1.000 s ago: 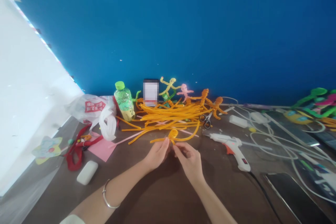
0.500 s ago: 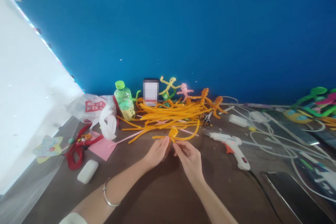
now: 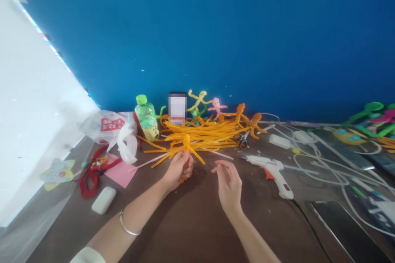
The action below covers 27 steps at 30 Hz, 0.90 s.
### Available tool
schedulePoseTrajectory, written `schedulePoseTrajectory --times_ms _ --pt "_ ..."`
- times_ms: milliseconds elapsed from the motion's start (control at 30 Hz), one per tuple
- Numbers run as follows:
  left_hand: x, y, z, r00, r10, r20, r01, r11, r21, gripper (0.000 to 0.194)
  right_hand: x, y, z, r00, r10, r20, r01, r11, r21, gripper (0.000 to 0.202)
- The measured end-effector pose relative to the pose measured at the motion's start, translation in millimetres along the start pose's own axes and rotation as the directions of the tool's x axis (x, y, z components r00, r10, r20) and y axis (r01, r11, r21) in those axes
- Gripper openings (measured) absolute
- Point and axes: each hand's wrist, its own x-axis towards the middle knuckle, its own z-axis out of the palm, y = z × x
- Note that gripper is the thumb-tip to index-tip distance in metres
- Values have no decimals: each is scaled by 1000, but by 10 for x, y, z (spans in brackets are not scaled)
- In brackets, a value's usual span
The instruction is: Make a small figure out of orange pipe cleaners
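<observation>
- The left hand (image 3: 179, 168) pinches an orange-yellow, fuzzy pipe-cleaner piece (image 3: 187, 141) between thumb and curled fingers.
- This piece stands up above the fist with its coiled, rounded top; a thin strand slants out to the right, and a small orange end shows below the fingers.
- It is held over the dark brown tabletop (image 3: 191, 230), in front of a heap of long orange-yellow pipe cleaners (image 3: 203, 134); whether it touches the heap is hard to tell.
- The right hand (image 3: 228, 181) hovers to the right of the piece, apart from it, with its fingers loosely bent and parted.
- Near the right end of the heap lies a pair of dark-handled metal scissors (image 3: 243, 143).
- A white glue gun with an orange trigger (image 3: 272, 169) lies to the right of the right hand.
- Behind the heap stand a small yellow fuzzy figure (image 3: 201, 98), a pink fuzzy figure (image 3: 217, 105) and orange fuzzy figures (image 3: 241, 111).
- A clear plastic bottle with a green cap (image 3: 146, 119) stands at the heap's left, beside a white plastic bag with red print (image 3: 126, 141).
- A silver bangle (image 3: 124, 222) circles the left forearm.
</observation>
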Motion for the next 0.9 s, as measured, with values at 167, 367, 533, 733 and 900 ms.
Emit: schedulePoseTrajectory --times_ms 167,367,533,733,900 --pt "-1 43 26 996 31 -80 -31 1000 1 34 8 62 -10 999 -34 -9 34 999 -37 14" --pt "28 104 -7 987 123 -107 -121 992 25 31 1 122 -16 999 -38 -3 38 998 -60 14" --pt "45 204 -71 991 106 -81 -107 994 -14 32 5 86 -6 1000 -9 8 9 999 -45 13" --pt "53 255 -133 997 71 -25 -74 985 -157 27 8 39 -2 1000 2 19 -1 999 -51 12" --pt "39 266 -120 998 55 -35 -61 977 -203 21 -18 50 6 996 -46 75 51 996 -72 12"
